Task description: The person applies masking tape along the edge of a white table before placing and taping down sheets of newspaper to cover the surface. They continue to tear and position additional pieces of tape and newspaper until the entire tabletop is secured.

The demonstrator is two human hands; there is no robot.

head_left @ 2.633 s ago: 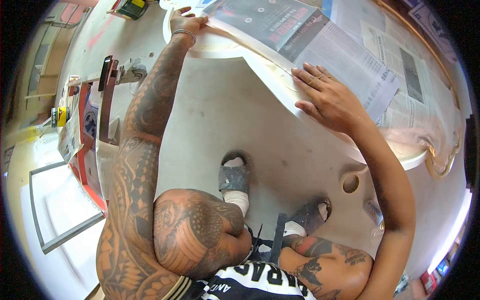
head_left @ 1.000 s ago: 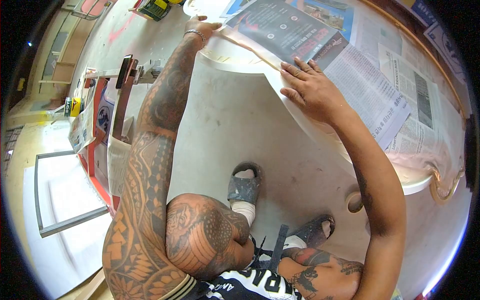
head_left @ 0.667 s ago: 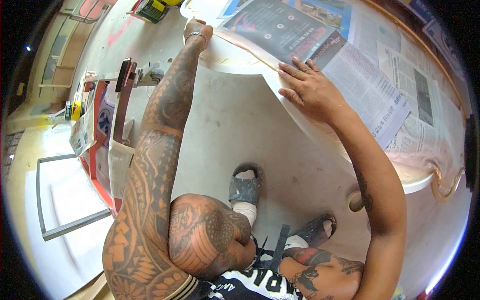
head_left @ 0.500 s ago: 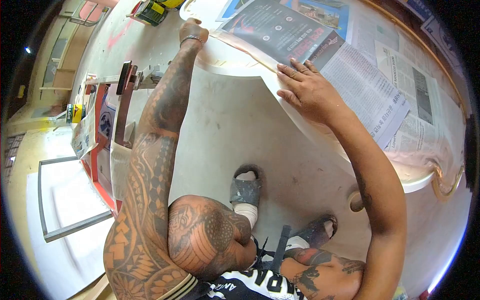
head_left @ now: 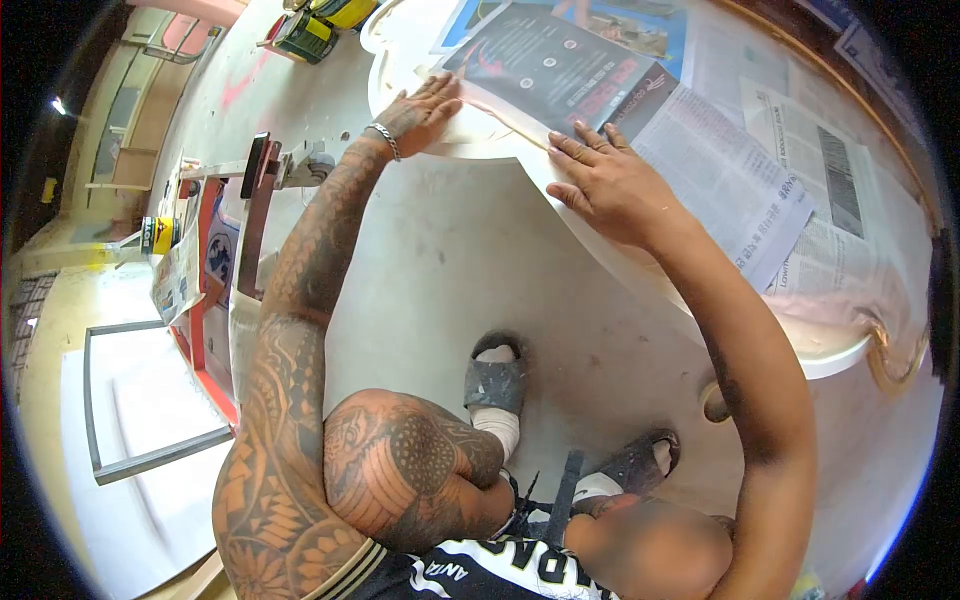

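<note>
My left hand (head_left: 425, 112) lies with its fingers stretched over the strip of masking tape (head_left: 497, 118) along the near edge of a dark printed newspaper page (head_left: 545, 62). Farther right, my right hand (head_left: 612, 188) presses flat with fingers spread, its fingertips at the border of the same page. Both hands rest on a white panel with a curved, scalloped edge (head_left: 560, 200). Overlapping sheets cover much of it, including a newspaper with small print (head_left: 715, 170). Whether anything lies beneath my left palm is hidden.
Paint cans (head_left: 303, 36) stand on the floor beyond the panel's far left end. At left are a red frame (head_left: 213, 395), a yellow-labelled can (head_left: 160, 235) and a grey rectangular frame (head_left: 160, 458). My slippered foot (head_left: 494, 378) is on the concrete floor below.
My left hand was closed at the panel's far left edge. It has opened and moved nearer and right, onto the tape. My right hand has stayed almost in place.
</note>
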